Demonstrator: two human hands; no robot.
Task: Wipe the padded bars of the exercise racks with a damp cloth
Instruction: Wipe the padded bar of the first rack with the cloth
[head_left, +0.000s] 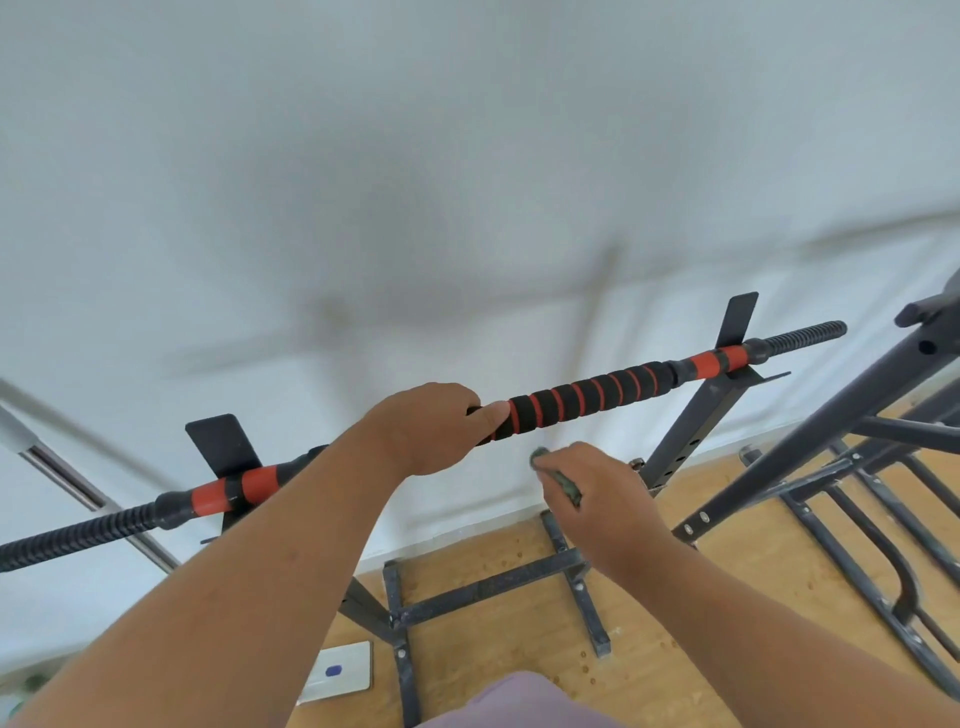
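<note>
Padded bar (582, 397) lay across the rack cradles (735, 322), near the wall. Left hand (428, 428) wrapped round the foam near mid-bar, steadying it. Right hand (597, 493) just below the bar, clutching the bunched damp cloth (563, 480), not touching foam. Advisable: fold cloth round foam, stroke rightward, firm even pressure.

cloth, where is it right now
In the head view the cloth is bunched in the right hand, just below the padded bar and right of the left hand gripping that bar.
</note>
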